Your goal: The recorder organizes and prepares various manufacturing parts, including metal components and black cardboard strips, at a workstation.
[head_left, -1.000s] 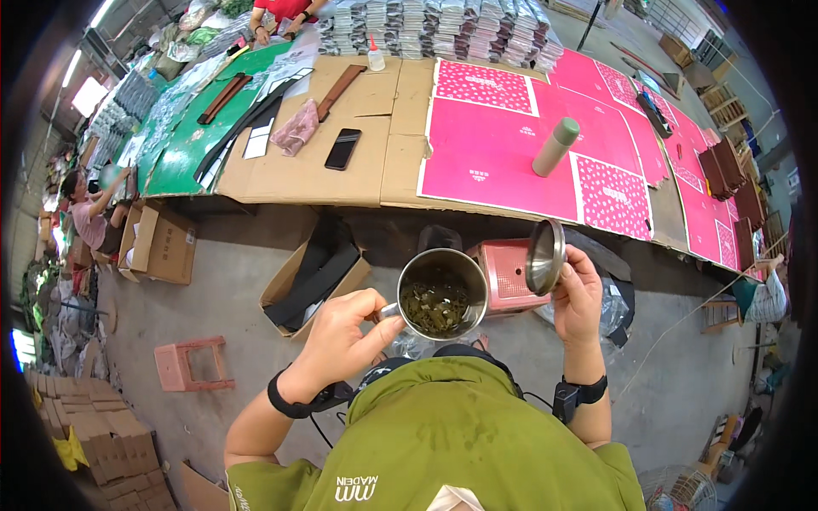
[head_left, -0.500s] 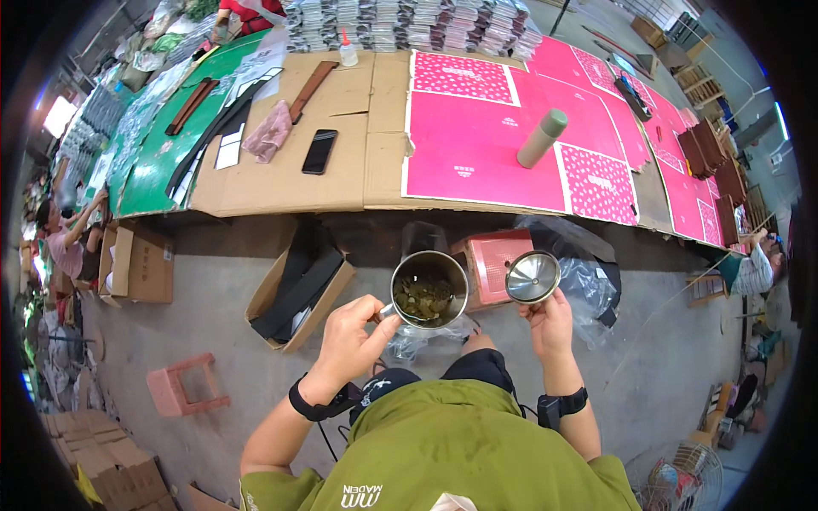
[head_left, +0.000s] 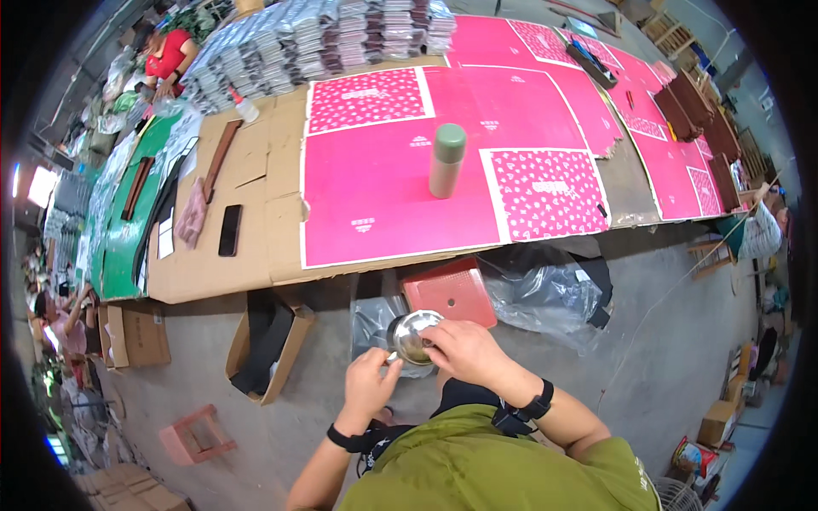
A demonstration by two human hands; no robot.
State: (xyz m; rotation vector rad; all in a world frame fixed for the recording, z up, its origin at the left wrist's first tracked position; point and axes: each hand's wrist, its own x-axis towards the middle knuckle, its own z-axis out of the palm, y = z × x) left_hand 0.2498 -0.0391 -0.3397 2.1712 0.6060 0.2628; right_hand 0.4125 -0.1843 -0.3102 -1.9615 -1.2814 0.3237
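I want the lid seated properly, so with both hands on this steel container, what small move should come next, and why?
Probably a small press or turn with the right hand, which lies flat on the lid of the steel container, while the left hand steadies its side. The lid looks set on top, but the hand hides part of its rim, so whether it sits evenly cannot be told.

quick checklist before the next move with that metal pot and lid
1. Lid on pot: the round metal lid lies over the metal pot's mouth; ok.
2. Right hand on the lid: fingers rest on its edge; ok.
3. Left hand supports the pot: it is at the near side, grip hidden; cannot tell.
4. Lid fully seated: rim hidden by the fingers; cannot tell.
5. Red stool just beyond the pot, top bare; ok.
6. Green flask upright on the pink sheets, well apart; ok.
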